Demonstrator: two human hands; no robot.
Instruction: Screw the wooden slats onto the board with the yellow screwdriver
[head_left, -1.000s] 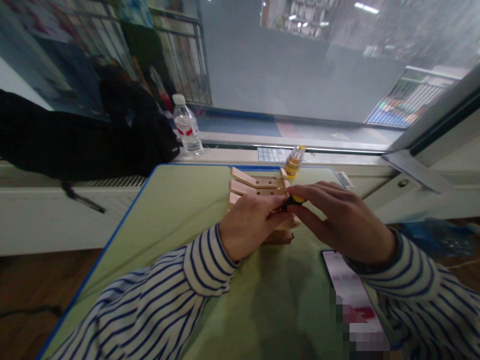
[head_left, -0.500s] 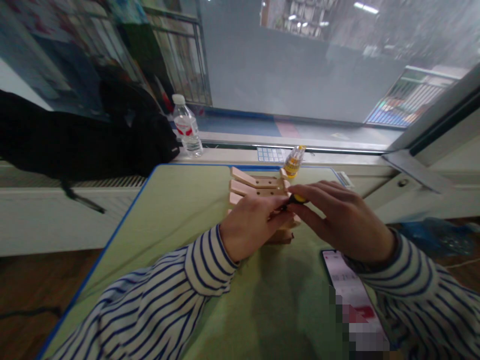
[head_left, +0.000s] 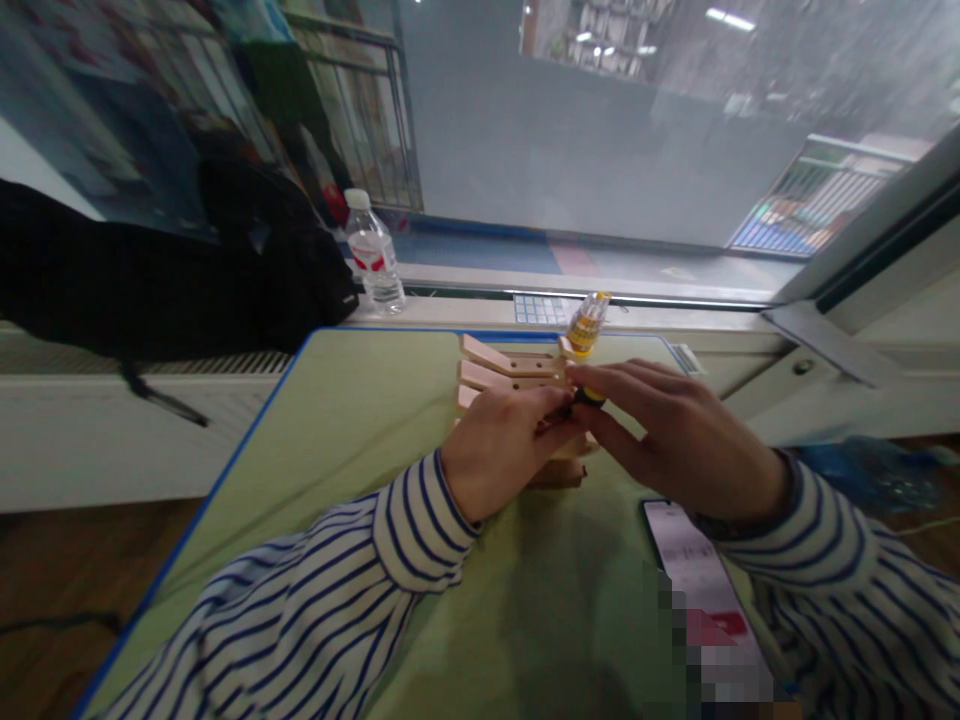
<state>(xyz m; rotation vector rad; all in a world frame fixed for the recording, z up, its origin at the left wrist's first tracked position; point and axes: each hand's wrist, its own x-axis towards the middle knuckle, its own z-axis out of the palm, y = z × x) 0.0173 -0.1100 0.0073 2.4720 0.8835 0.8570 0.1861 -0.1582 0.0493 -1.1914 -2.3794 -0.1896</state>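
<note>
Pale wooden slats with small holes form a little frame point(head_left: 487, 360) on the table, partly covered by my hands. Closed over its near side is my left hand point(head_left: 499, 445), thumb and forefinger pinched together at the wood; its other fingers are hidden. From the right, my right hand point(head_left: 667, 430) grips the black-and-yellow handle of what looks like a screwdriver point(head_left: 590, 397) between thumb and fingers. The tool's tip meets the left fingertips and cannot be made out. Under the right wrist lies a lit phone point(head_left: 694, 560).
The green table point(head_left: 360, 400) has a blue edge. Behind it, on the sill, are a water bottle point(head_left: 376, 260) and a printed sheet point(head_left: 538, 308). A small bottle with yellow contents point(head_left: 586, 328) stands by the frame. A black bag point(head_left: 187, 285) lies left, against the window.
My right hand and the black-and-yellow tool have shifted slightly left, and the fingers have turned a little around the handle. My left hand is nearly still.
</note>
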